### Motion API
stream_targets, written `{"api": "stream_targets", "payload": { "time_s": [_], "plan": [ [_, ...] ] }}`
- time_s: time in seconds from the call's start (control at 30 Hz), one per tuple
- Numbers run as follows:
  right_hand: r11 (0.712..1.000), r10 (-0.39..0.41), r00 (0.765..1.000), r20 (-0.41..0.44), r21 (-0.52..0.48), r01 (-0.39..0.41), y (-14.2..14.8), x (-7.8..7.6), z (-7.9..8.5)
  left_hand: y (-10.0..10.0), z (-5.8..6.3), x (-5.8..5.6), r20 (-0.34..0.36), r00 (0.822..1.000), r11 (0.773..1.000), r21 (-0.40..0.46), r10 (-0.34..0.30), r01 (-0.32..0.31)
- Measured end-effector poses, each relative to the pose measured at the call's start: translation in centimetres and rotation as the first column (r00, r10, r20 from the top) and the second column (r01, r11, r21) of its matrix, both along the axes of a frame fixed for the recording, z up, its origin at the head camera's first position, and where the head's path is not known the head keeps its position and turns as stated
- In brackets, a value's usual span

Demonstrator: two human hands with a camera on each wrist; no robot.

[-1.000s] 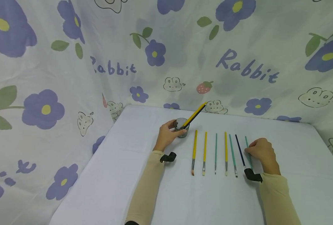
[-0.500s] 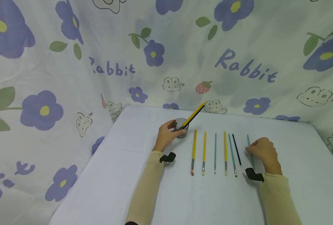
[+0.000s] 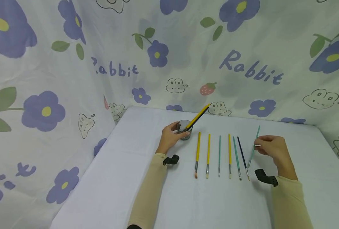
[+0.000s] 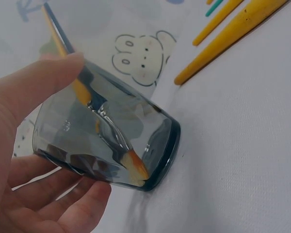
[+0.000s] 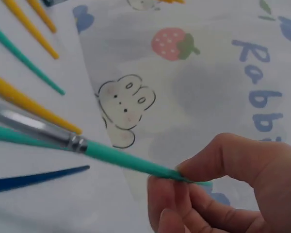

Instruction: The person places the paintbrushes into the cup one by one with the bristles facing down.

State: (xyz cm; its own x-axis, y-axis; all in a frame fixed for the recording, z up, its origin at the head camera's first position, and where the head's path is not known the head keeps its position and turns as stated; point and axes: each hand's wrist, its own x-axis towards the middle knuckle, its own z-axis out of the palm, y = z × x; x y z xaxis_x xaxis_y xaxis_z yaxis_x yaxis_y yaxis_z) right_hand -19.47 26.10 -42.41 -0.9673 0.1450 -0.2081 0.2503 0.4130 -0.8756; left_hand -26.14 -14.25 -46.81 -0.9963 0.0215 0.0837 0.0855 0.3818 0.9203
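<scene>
My left hand grips a grey-tinted drinking glass, thumb over the near side and fingers beneath. The glass leans in the left wrist view. Inside it stand a yellow and a dark-handled paintbrush, bristles down at the base. On the right, my right hand pinches a teal paintbrush by its handle between thumb and fingers. That brush slants with its ferrule end low, close to the dark blue paintbrush on the table. Beside the blue one lies another teal paintbrush.
Further left in the row lie yellow paintbrushes and a thin teal paintbrush, bristles toward the person. A white cloth covers the table. A flower-and-rabbit printed curtain hangs behind and to the left.
My right hand has raised the teal brush from the table and tilted its handle end up and rightward. The dark blue brush has shifted slightly left. My left hand stays with the glass.
</scene>
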Motion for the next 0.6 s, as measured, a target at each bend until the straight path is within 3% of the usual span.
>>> {"api": "stream_targets", "payload": {
  "time_s": [0.3,0.6],
  "plan": [
    [0.966,-0.088,0.996,0.000,-0.243,0.085,-1.2,-0.2,0.9,0.1,0.1,0.2,0.010,1.000,1.000,-0.015,0.005,-0.005],
    [0.872,-0.134,0.990,-0.038,-0.479,0.100,-2.7,-1.0,2.0,0.1,0.2,0.1,0.001,1.000,1.000,-0.007,0.012,-0.012]
  ]
}}
